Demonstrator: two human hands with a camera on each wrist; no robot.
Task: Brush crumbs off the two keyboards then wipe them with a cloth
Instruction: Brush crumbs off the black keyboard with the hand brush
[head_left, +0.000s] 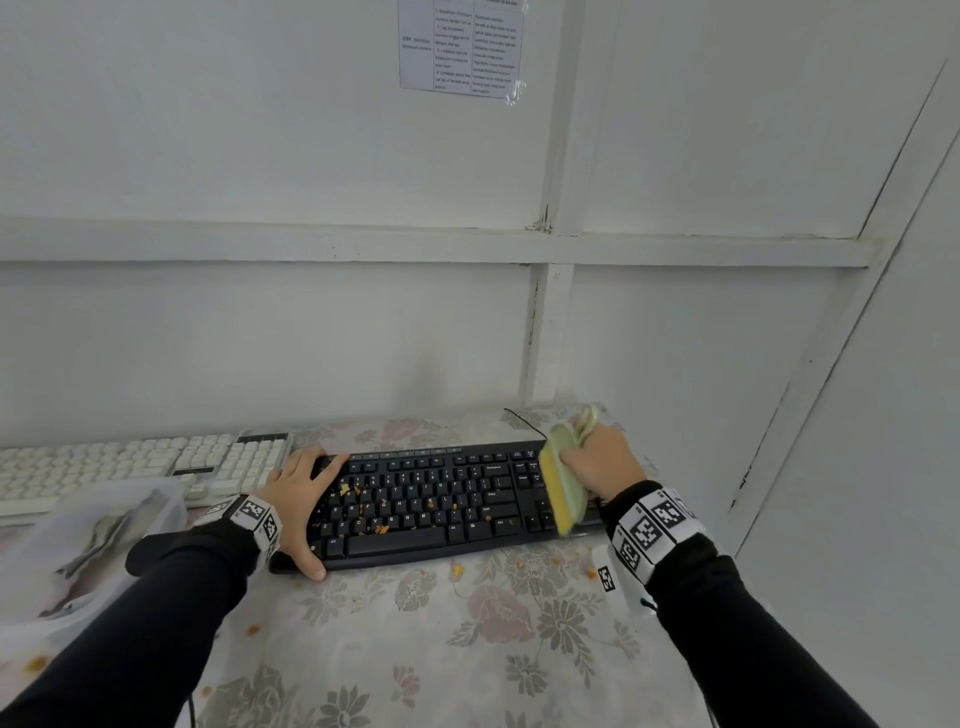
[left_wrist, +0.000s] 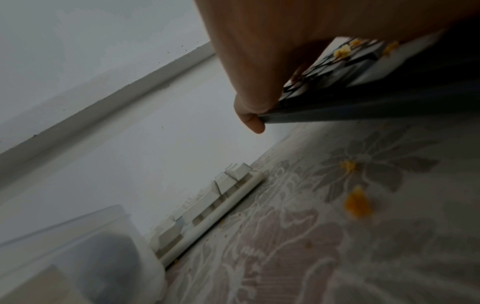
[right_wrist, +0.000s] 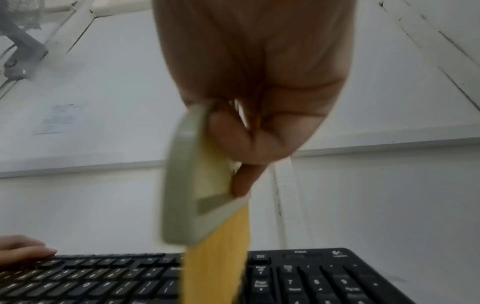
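Right hand grips the brush over the number pad of the black keyboard, which the left hand clasps at its end; brushing seems barely begun, so crumbs need sweeping off next.

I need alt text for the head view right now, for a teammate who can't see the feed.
A right hand holds a yellow-bristled brush on the right end of a black keyboard strewn with orange crumbs, while the left hand grips its left end. A white keyboard and a clear plastic tub sit to the left on a floral tablecloth.
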